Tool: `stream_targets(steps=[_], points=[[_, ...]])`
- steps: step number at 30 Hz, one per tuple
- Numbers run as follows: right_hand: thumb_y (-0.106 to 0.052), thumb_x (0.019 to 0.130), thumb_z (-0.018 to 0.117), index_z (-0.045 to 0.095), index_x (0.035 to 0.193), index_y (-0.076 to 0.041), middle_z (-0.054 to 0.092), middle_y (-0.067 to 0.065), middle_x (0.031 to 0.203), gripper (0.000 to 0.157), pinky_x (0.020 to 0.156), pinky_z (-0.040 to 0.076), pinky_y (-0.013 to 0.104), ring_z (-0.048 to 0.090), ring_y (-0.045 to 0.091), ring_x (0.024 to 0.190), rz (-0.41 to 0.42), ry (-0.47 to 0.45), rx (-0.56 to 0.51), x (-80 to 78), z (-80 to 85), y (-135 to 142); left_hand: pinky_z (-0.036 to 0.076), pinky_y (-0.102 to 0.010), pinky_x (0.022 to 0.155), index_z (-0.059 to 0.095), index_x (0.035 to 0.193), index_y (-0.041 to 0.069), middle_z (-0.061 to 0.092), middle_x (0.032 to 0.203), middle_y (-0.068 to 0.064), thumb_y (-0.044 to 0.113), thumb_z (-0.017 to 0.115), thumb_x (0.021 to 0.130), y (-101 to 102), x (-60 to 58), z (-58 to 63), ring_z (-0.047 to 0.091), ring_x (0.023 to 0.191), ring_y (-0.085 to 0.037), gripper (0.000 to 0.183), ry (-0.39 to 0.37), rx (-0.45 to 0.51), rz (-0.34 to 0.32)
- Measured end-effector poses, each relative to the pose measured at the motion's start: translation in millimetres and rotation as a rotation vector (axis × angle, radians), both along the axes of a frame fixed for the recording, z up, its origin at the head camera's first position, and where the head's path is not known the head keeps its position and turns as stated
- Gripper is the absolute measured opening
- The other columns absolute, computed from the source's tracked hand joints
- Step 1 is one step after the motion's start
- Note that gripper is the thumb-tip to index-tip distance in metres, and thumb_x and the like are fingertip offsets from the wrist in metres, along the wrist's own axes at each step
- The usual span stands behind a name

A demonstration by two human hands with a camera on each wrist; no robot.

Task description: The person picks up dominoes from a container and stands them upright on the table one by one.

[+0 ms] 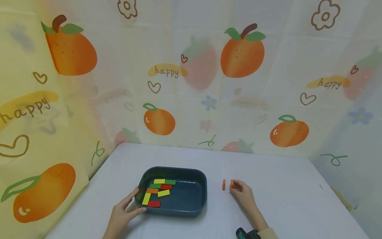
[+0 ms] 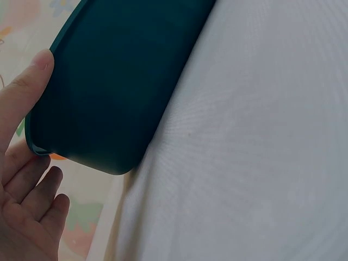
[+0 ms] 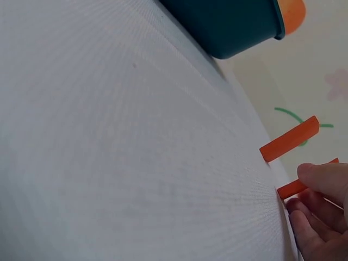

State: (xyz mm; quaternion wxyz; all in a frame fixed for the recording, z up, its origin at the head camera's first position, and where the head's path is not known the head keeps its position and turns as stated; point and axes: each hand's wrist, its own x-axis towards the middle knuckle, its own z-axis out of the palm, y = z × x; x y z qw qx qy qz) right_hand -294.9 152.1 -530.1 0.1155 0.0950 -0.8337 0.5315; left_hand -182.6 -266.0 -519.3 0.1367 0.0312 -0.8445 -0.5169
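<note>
A dark teal tray point(image 1: 182, 199) with rounded corners sits on the white table. My left hand point(image 1: 123, 209) grips its left end, thumb and index finger at the rim; in the left wrist view the thumb point(image 2: 32, 81) presses the tray wall point(image 2: 109, 92). To the right of the tray, an orange block point(image 1: 223, 184) stands upright on its end. Beside it, my right hand point(image 1: 243, 194) pinches a second upright orange block point(image 3: 293, 188) between thumb and fingers. That block's lower end meets the table in the right wrist view, with a small gap between the two blocks.
Several flat blocks lie in the tray's left part, among them a yellow block point(image 1: 163, 193), a red block point(image 1: 154, 204) and a green block point(image 1: 170, 182). A white cloth covers the table point(image 1: 286, 186). A fruit-printed curtain point(image 1: 191, 99) hangs behind and at the sides.
</note>
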Motion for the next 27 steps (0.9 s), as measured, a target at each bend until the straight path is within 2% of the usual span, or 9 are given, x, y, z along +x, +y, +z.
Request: stream_targets(steps=[7, 12, 18, 23, 27], points=[[0.004, 0.075, 0.068, 0.055, 0.109, 0.010, 0.059, 0.019, 0.099, 0.036, 0.073, 0.052, 0.027, 0.058, 0.030, 0.089, -0.004, -0.021, -0.027, -0.7, 2.7, 0.3, 0.033, -0.047, 0.096, 0.048, 0.130, 0.008, 0.042, 0.133, -0.008, 0.029, 0.080, 0.065, -0.4, -0.7, -0.4, 0.035, 0.123, -0.027, 0.074, -0.004, -0.001, -0.007], [0.001, 0.076, 0.069, 0.053, 0.113, 0.009, 0.055, 0.021, 0.108, 0.041, 0.079, 0.050, 0.031, 0.055, 0.032, 0.097, -0.008, -0.038, -0.063, 2.4, 11.9, 0.1, 0.034, -0.045, 0.096, 0.048, 0.129, 0.008, 0.042, 0.133, -0.007, 0.028, 0.079, 0.066, -0.6, -1.1, -0.2, 0.035, 0.123, -0.027, 0.074, 0.003, -0.001, -0.010], [-0.004, 0.075, 0.071, 0.054, 0.113, 0.008, 0.054, 0.022, 0.110, 0.043, 0.085, 0.046, 0.041, 0.051, 0.035, 0.101, 0.007, 0.047, -0.036, 3.6, 23.0, -0.6, 0.033, -0.047, 0.096, 0.049, 0.129, 0.006, 0.043, 0.132, -0.010, 0.026, 0.079, 0.066, 0.5, 1.3, 3.3, 0.035, 0.122, -0.029, 0.073, 0.012, 0.011, -0.017], [-0.005, 0.074, 0.072, 0.054, 0.113, 0.007, 0.054, 0.020, 0.110, 0.044, 0.088, 0.045, 0.042, 0.049, 0.034, 0.105, 0.014, 0.115, -0.023, 4.4, 32.7, -5.2, 0.033, -0.046, 0.096, 0.049, 0.128, 0.006, 0.043, 0.132, -0.010, 0.026, 0.080, 0.066, 1.3, 2.0, 4.9, 0.035, 0.123, -0.029, 0.072, 0.014, 0.017, -0.016], [-0.004, 0.074, 0.073, 0.054, 0.113, 0.007, 0.053, 0.020, 0.111, 0.045, 0.090, 0.043, 0.042, 0.047, 0.034, 0.106, 0.043, 0.157, -0.065, 6.9, 43.7, -12.1, 0.033, -0.045, 0.096, 0.049, 0.128, 0.006, 0.043, 0.132, -0.010, 0.026, 0.080, 0.066, 1.6, 2.4, 5.2, 0.036, 0.122, -0.028, 0.072, 0.022, 0.010, -0.016]])
